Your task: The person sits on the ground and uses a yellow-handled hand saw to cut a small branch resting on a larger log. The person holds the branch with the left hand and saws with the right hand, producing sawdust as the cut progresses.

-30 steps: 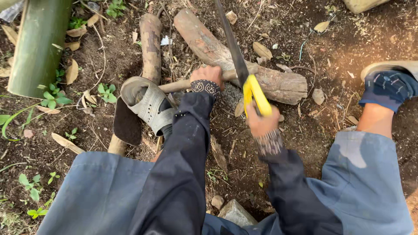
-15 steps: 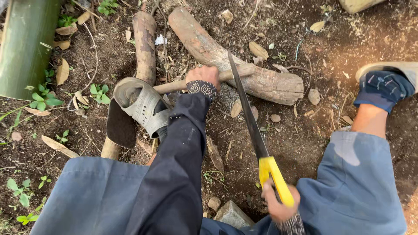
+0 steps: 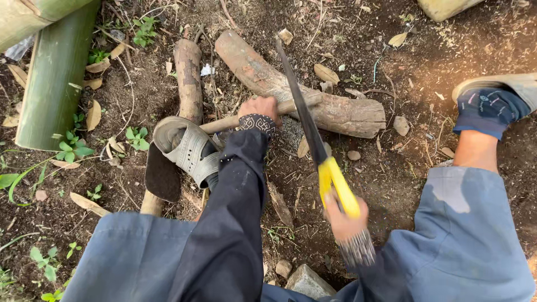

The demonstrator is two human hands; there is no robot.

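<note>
The thin stick lies across the thick log on the bare soil, its near end pinned under the grey sandal and its far end reaching past the saw blade. It is a slender, pale brown length of wood with a smooth, peeled-looking surface. Judged by its diameter, it is light and fairly stiff but liable to spring or roll under load; the soundest hold is close beside the cut line, with the log as support below. The left hand does this: its fingers are wrapped closed around the stick just left of the blade, the dark sleeve and patterned cuff running back toward the camera. The hand saw has a long, narrow dark blade and a yellow handle; the blade crosses the stick at a slant and touches it. The right hand grips the yellow handle with fingers fully closed, drawn back near the knee. A second, shorter log lies left of the thick one. A green bamboo culm rests at the far left, well apart. A blue sock in a sandal stands at the right. Dry leaves, small stones and seedlings are scattered over the ground.
</note>
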